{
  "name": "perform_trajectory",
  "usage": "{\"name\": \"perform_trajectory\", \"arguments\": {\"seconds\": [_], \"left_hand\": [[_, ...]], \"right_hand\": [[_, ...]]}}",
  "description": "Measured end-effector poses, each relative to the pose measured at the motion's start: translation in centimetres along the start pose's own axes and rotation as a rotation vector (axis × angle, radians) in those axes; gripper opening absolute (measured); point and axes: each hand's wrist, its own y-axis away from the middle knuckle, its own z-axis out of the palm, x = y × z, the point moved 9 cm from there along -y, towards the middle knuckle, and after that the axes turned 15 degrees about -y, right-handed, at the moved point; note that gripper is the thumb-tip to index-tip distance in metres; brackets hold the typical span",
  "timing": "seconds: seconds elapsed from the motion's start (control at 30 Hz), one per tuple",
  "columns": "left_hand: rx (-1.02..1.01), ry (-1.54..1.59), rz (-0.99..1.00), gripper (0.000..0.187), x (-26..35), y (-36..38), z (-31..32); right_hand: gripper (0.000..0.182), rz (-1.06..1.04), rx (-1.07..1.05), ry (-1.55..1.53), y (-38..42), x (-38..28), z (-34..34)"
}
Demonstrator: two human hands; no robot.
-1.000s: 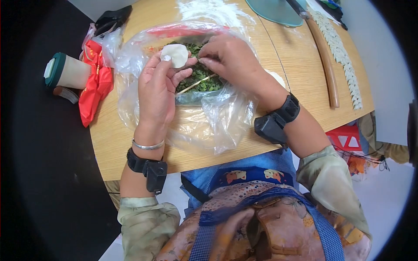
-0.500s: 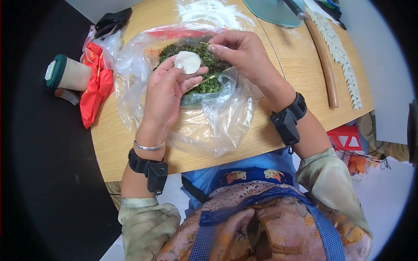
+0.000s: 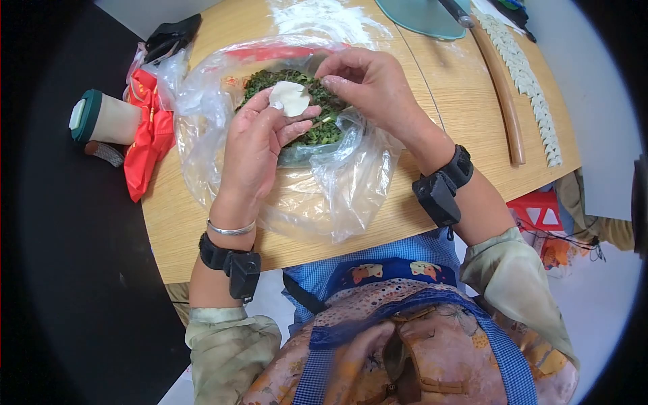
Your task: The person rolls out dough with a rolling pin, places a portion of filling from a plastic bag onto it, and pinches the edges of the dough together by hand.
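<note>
A round white dumpling wrapper [image 3: 290, 99] lies across the fingers of my left hand [image 3: 255, 131], its thumb pressed on the near edge. Below the wrapper, chopped green leafy filling [image 3: 322, 135] sits in a clear plastic bag [image 3: 337, 202] spread open on the table. My right hand [image 3: 364, 77] hovers over the filling's far right side, thumb and fingers pinched together. Whatever may be between those fingertips is hidden. The wrapper and my left hand cover part of the filling.
White flour [image 3: 331, 23] dusts the far table. At right lie a wooden stick [image 3: 503, 101] and an overlapping row of pale dough pieces [image 3: 523, 77], near a teal board [image 3: 418, 15] and a dark handle [image 3: 455, 12]. At left are a lidded cup [image 3: 111, 118] and red packaging [image 3: 147, 135].
The wrapper's outline has become less round and its far edge bends. My right hand has shifted slightly left, and the green bit near its fingertips no longer shows.
</note>
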Motion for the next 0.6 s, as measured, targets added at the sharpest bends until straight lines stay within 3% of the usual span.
{"name": "perform_trajectory", "arguments": {"seconds": [0.13, 0.23, 0.3, 0.4, 0.6], "left_hand": [[-0.017, 0.009, -0.005, 0.035, -0.1, 0.0, 0.4], [-0.078, 0.035, -0.018, 0.035, -0.2, 0.0, 0.9], [-0.124, 0.048, -0.030, 0.035, -0.5, 0.1, 1.3], [-0.128, 0.055, -0.029, 0.032, -0.8, 0.1, 1.2], [-0.128, 0.042, -0.033, 0.029, -1.0, 0.1, 1.0]], "right_hand": [[0.012, -0.029, 0.008, -0.105, 0.0, -0.3, 0.2], [0.013, -0.182, -0.042, -0.064, 0.6, -2.1, 1.2], [0.015, -0.266, -0.129, 0.180, 1.0, -2.8, 2.5], [0.019, -0.374, -0.153, 0.305, 1.3, -3.4, 3.3], [0.029, -0.373, -0.134, 0.347, 1.5, -3.6, 3.5]]}}
